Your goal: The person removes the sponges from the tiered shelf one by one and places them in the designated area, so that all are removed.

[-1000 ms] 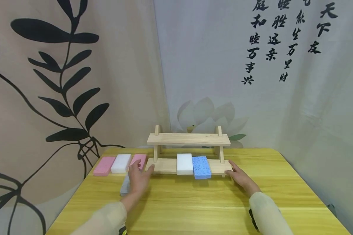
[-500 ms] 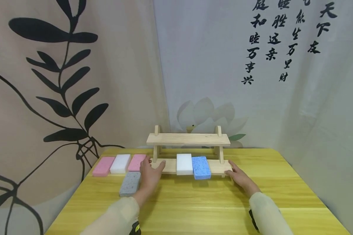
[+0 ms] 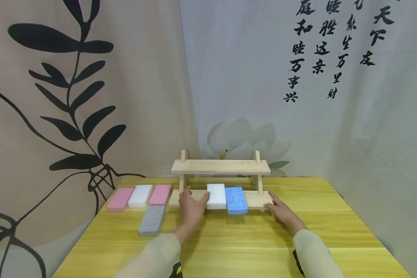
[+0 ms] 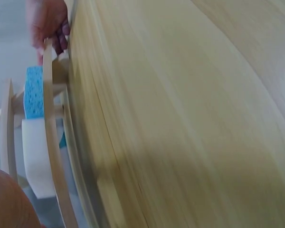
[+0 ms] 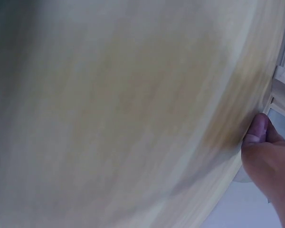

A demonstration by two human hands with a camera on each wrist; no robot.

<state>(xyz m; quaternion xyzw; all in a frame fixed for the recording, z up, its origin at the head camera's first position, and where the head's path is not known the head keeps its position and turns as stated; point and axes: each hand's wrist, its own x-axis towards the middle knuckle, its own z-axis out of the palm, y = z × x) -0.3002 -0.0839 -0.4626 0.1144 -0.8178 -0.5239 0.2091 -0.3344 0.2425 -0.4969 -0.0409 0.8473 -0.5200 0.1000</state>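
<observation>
A two-tier wooden shelf (image 3: 221, 166) stands at the back of the table. On its lower board a white sponge (image 3: 216, 196) lies beside a blue sponge (image 3: 236, 200), whose front edge overhangs the board. My left hand (image 3: 192, 208) is over the left part of the lower board, thumb and fingers spread, the thumb close to the white sponge's left side; whether they touch cannot be told. My right hand (image 3: 284, 214) grips the right end of the lower board, with thumb and fingers on either side of it in the left wrist view.
Left of the shelf lie a pink sponge (image 3: 120, 199), another white sponge (image 3: 140, 195) and a second pink sponge (image 3: 160, 194) in a row. A grey sponge (image 3: 152, 220) lies in front of them on the wooden table (image 3: 250, 247). A printed curtain (image 3: 153, 96) hangs behind.
My left hand has moved right, from beside the pink and grey sponges to near the white sponge on the shelf. The right hand stays at the board's end.
</observation>
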